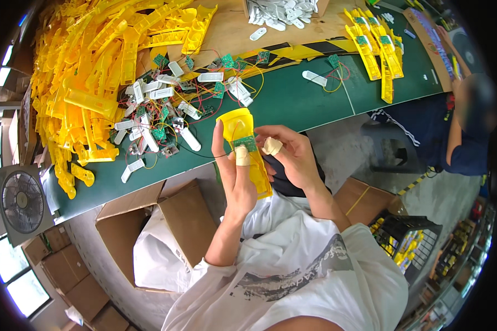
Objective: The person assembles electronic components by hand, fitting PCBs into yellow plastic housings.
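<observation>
Over the table's near edge I hold a long yellow plastic shell [260, 174] upright, its hollow side facing me. A small green circuit board [245, 144] lies in it, with thin wires at its upper end. My left hand [237, 182] is closed round the shell from the left, its taped thumb pressing the board. My right hand [294, 157] is curled at the shell's right edge. Its index fingertip is close to the board, its taped thumb is lifted off, and its lower fingers are partly hidden by the shell. A dark wire runs left from the board toward the pile.
Yellow shells [102, 66] are heaped at the left, beside tangled white plastic parts [149, 118] with boards and wires. Several shells with boards [382, 47] lie at the right. An open cardboard box [119, 243] stands below the table. A co-worker [425, 129] sits at the right.
</observation>
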The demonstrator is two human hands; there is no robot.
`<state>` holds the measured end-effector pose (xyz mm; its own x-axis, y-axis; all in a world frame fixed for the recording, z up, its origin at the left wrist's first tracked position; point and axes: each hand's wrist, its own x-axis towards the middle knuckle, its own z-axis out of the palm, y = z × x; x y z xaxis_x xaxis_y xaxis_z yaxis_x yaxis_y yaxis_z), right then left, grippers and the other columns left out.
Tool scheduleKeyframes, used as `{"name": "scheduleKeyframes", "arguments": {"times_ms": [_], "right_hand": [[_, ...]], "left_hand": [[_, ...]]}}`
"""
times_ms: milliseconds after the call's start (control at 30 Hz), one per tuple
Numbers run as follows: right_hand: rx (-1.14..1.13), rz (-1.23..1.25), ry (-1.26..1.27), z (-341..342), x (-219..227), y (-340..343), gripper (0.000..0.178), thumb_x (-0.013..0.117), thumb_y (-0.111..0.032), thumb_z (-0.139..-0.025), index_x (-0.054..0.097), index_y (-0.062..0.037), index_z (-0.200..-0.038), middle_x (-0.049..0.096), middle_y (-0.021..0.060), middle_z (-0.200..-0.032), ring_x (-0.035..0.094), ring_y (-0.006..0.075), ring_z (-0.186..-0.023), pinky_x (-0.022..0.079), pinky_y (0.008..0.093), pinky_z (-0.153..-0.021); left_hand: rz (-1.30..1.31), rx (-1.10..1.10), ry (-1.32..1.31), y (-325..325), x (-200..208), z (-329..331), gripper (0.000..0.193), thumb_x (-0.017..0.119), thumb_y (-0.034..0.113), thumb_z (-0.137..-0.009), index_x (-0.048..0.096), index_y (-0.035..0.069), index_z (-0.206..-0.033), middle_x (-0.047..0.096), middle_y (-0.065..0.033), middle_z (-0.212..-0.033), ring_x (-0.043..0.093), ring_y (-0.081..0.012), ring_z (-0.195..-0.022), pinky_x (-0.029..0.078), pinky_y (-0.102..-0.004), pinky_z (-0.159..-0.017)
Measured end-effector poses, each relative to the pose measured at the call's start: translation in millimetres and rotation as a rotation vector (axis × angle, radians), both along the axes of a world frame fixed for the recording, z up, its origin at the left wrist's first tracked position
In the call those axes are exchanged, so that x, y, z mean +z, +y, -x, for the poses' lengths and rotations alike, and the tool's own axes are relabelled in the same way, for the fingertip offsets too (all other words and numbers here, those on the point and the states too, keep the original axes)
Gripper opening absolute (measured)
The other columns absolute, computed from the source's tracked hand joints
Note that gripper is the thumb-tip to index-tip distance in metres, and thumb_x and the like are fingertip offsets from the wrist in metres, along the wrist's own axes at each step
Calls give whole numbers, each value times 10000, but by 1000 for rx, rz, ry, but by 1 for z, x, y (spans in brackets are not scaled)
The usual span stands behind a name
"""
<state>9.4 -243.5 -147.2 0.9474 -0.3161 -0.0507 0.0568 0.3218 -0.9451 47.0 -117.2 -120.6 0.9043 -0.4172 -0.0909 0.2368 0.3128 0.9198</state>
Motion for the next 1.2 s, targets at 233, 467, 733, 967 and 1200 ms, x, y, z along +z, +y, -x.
{"name": "scheduleKeyframes", "arguments": {"times_ms": [233,467,733,967,1200], "right_hand": [[80,-47,91,1,2,11,268,609,-105,-982,651,46,-1199,674,46,-990,558,46,-721,459,204,-648],[-56,-87,26,8,-4,21,229,607,-47,-974,660,80,-1158,684,91,-1107,621,95,-944,515,224,-794],[-209,-54,45,3,4,15,231,657,-40,-943,678,74,-1142,713,101,-1027,643,96,-893,529,232,-782],[-219,-217,26,5,-22,23,184,683,-34,-922,675,58,-1082,708,99,-979,664,102,-854,536,222,-746],[-183,-349,70,5,-15,17,134,688,-43,-920,662,49,-1014,699,86,-923,661,99,-758,542,219,-684]], "left_hand": [[-172,16,-213,5,-13,2,477,372,178,-1067,259,98,-1523,592,-178,-1157,609,-176,-745,527,-295,-710],[-475,89,-654,-1,-15,5,328,363,60,-1028,501,-20,-1315,644,-178,-1077,623,-208,-956,489,-319,-866],[-241,77,-295,-15,-5,-2,251,398,79,-1041,437,4,-1277,582,-104,-1013,549,-138,-893,467,-290,-806],[-369,113,-388,-10,-19,-1,249,437,61,-1012,454,6,-1254,663,-224,-934,683,-299,-803,532,-376,-734],[-363,94,-386,-6,-29,0,208,467,26,-984,466,25,-1192,656,-196,-839,669,-308,-658,537,-388,-603]]}}
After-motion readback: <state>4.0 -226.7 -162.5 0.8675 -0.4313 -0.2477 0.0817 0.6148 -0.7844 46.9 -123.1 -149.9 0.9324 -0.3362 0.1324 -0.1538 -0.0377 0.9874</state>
